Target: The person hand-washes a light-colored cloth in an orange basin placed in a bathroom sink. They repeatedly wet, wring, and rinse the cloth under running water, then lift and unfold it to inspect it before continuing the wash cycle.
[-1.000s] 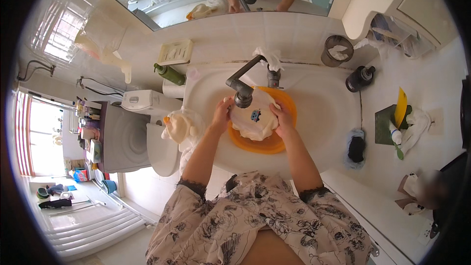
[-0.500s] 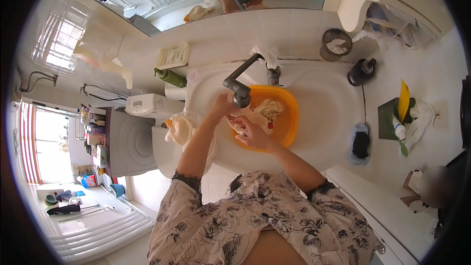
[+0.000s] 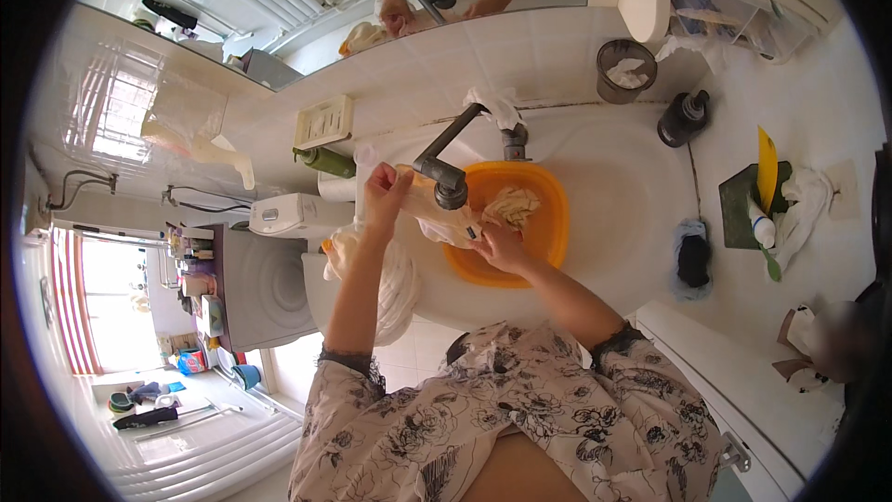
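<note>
A thin pale cloth (image 3: 420, 203) is stretched out between my two hands, partly beneath the dark grey tap (image 3: 440, 167). My left hand (image 3: 385, 193) pinches its upper left end, left of the spout. Lower down, my right hand (image 3: 500, 248) grips the other end, where a small dark tag shows, above an orange basin (image 3: 556, 240). Another crumpled off-white cloth (image 3: 514, 206) lies in the basin, which stands in the white sink (image 3: 623, 195). The spout hides part of the stretched cloth. I cannot tell whether water is running.
Left of the sink are a green bottle (image 3: 327, 162), a soap dish (image 3: 323, 121) and a heap of white cloth (image 3: 395, 293). At the right stand a dark bin (image 3: 626, 72), a black pump bottle (image 3: 684, 119) and a brush-like blue-and-black object (image 3: 692, 258).
My left hand has lifted up and left, drawing the bunched cloth out flat. My right hand has shifted slightly right, still on the cloth. The view has tilted a little.
</note>
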The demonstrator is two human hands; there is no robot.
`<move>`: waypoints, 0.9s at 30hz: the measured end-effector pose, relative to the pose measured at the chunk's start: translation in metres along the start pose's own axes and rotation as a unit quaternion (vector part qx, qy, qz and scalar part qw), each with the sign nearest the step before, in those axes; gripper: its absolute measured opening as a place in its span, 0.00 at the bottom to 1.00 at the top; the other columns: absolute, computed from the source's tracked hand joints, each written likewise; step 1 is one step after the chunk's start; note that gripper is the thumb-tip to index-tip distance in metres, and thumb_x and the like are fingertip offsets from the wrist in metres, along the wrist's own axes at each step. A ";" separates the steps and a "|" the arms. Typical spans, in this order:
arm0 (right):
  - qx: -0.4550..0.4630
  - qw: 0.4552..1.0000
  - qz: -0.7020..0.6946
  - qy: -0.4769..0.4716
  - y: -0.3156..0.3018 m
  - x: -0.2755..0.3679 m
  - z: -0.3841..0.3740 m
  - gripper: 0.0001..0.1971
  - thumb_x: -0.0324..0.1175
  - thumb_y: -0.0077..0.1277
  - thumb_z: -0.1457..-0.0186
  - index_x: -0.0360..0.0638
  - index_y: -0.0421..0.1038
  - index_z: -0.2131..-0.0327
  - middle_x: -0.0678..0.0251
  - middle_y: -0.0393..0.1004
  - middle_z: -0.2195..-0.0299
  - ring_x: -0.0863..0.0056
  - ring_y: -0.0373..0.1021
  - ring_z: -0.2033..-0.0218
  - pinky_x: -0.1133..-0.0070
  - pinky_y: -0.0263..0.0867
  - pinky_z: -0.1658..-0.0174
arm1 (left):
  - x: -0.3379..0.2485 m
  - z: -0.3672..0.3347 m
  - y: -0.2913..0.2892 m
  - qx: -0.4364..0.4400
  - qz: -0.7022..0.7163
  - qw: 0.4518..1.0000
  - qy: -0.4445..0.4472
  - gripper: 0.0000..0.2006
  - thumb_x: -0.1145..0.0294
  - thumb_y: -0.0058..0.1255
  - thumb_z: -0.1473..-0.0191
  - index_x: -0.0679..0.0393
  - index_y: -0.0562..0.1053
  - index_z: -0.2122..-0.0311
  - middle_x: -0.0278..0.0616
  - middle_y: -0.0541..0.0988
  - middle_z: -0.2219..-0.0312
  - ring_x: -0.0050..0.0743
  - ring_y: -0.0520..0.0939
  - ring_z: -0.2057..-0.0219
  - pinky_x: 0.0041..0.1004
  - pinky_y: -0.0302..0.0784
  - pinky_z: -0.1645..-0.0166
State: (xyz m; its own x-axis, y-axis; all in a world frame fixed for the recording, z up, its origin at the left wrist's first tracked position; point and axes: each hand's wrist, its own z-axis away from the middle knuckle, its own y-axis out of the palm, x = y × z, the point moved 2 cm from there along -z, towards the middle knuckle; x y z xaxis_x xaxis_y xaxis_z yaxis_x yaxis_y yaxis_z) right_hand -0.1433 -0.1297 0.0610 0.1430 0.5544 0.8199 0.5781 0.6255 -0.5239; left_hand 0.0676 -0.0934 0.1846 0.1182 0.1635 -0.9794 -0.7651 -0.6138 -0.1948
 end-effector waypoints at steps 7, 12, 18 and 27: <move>-0.028 0.998 0.030 -0.049 -0.040 -0.025 0.008 0.09 0.35 0.54 0.56 0.43 0.69 0.72 0.62 0.68 0.77 0.64 0.68 0.73 0.74 0.66 0.69 | -0.010 0.003 -0.036 -0.003 -0.284 0.958 0.041 0.04 0.79 0.46 0.59 0.57 0.71 0.76 0.33 0.68 0.79 0.21 0.71 0.78 0.21 0.65 0.73; -0.103 0.987 0.126 -0.015 -0.063 -0.011 0.000 0.12 0.40 0.57 0.59 0.45 0.70 0.72 0.62 0.68 0.78 0.64 0.68 0.72 0.73 0.66 0.69 | -0.004 0.018 -0.025 0.021 -0.420 0.903 0.091 0.10 0.85 0.41 0.61 0.57 0.73 0.79 0.39 0.69 0.72 0.30 0.73 0.75 0.25 0.67 0.70; 0.010 0.990 0.011 0.137 -0.074 -0.006 0.002 0.18 0.46 0.61 0.63 0.43 0.72 0.74 0.66 0.68 0.71 0.71 0.68 0.71 0.78 0.64 0.66 | 0.033 0.015 -0.036 0.057 -0.325 0.936 0.123 0.13 0.87 0.37 0.62 0.58 0.74 0.80 0.35 0.70 0.72 0.34 0.74 0.73 0.27 0.69 0.66; 0.014 0.930 -0.343 0.132 -0.076 -0.017 0.006 0.14 0.37 0.57 0.55 0.35 0.72 0.69 0.71 0.65 0.60 0.82 0.66 0.69 0.85 0.61 0.63 | 0.071 0.028 -0.038 0.139 -0.186 0.973 -0.002 0.14 0.87 0.41 0.65 0.57 0.75 0.74 0.39 0.71 0.66 0.34 0.74 0.63 0.30 0.69 0.57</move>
State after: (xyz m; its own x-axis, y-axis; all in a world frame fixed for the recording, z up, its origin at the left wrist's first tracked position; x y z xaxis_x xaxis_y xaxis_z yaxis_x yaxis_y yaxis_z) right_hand -0.1946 -0.1836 0.0852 -0.0571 -0.1319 0.9896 0.5855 0.7985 0.1402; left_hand 0.0879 -0.0370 0.1242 0.4172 0.3371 -0.8440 -0.8114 -0.2802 -0.5130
